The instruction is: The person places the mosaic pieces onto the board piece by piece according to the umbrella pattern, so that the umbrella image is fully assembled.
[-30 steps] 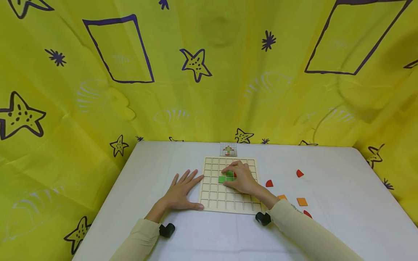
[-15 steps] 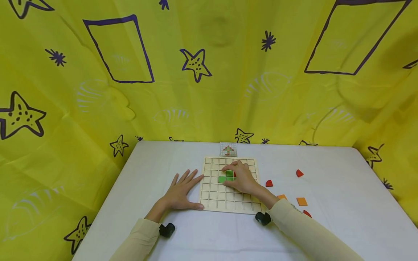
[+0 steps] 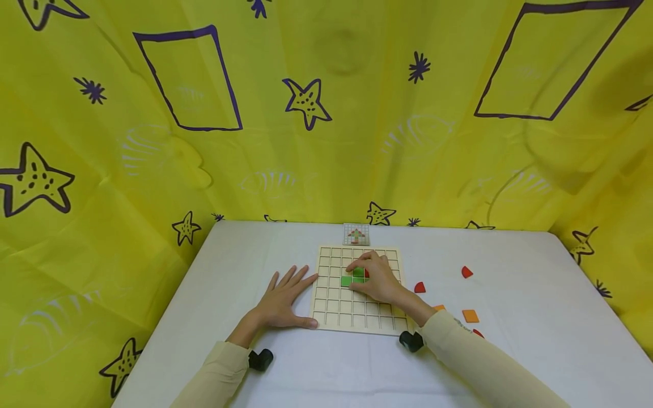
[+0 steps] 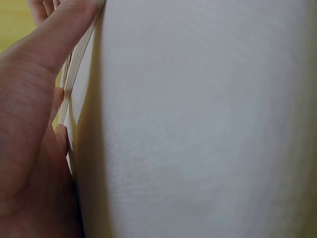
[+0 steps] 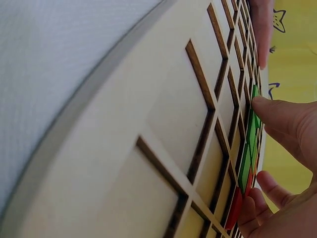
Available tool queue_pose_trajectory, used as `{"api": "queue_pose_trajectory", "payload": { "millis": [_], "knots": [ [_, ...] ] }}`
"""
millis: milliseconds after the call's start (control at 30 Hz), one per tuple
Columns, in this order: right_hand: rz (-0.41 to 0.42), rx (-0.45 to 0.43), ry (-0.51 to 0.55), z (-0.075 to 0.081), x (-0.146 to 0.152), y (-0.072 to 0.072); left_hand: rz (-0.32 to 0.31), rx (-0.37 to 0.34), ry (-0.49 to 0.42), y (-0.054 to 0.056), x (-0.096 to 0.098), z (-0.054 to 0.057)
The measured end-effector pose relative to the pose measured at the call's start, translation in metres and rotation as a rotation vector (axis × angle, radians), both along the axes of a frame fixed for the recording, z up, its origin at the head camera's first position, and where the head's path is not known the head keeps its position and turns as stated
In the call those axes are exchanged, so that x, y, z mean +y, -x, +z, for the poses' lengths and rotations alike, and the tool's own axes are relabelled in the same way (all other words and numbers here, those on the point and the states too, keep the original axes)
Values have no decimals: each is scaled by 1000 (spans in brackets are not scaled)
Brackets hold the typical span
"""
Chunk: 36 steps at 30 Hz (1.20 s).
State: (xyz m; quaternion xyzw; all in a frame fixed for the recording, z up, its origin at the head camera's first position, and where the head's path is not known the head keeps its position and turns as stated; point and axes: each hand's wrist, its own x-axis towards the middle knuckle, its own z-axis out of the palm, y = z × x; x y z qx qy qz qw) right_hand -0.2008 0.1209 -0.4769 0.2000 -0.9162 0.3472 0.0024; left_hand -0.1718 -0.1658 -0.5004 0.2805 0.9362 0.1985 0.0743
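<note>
A pale wooden grid board (image 3: 331,306) lies on the white table. My left hand (image 3: 282,304) rests flat along its left side, fingers spread, with thumb and fingertips at the edge. Over the middle of the board arches my right hand (image 3: 376,279), thumb and index finger bent and apart around several green square tiles (image 3: 346,281). In the right wrist view the thumb touches a green tile (image 5: 251,128), and the lower fingers are beside a red piece (image 5: 234,208). Whether the right fingers grip a piece is hidden.
Behind the board stands a small card (image 3: 356,234) with an arrow-like tile pattern. To the right lie red quarter-round pieces (image 3: 466,272) and orange squares (image 3: 470,316), some partly covered by the right forearm. A yellow patterned curtain (image 3: 306,158) borders the table.
Both hands keep the same pose and place on the board. The view has shifted very slightly; no piece visibly moves.
</note>
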Motion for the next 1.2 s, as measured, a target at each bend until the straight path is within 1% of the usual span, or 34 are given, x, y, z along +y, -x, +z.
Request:
{"api": "queue_pose_trajectory", "payload": {
  "millis": [367,533,600,700,833,933,1033,1200],
  "knots": [
    [32,31,-19,0,-1,-1,12,-26,22,0,1,2],
    [35,37,-24,0,0,-1,2,-2,-5,0,0,0],
    [29,24,-23,1,0,-1,-1,11,-25,0,0,-3],
    [26,-11,-15,2,3,-1,3,20,-26,1,-1,-7],
    [38,-66,-2,7,9,0,10,32,-3,1,-2,-11],
    [71,-78,2,11,16,2,9,32,-11,1,-2,-9],
    [105,-58,-3,16,24,3,7,14,-6,0,-1,-5],
    [113,-29,-6,25,42,1,12,-17,20,-1,1,2]
  ]
}}
